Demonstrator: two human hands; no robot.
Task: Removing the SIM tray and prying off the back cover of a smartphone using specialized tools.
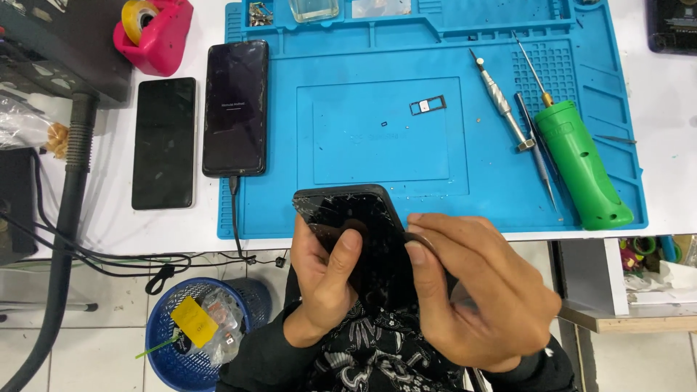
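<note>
mat ctr [377, 145] open | R blocked: screwdrivers [501, 101], green tool [581, 167] | L: phones [234, 109]

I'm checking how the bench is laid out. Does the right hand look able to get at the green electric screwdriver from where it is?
Probably yes, once it lets go. The green electric screwdriver lies uncovered on the blue mat, up and to the right of the right hand, with bare mat between. That hand is busy at the cracked phone.
</note>
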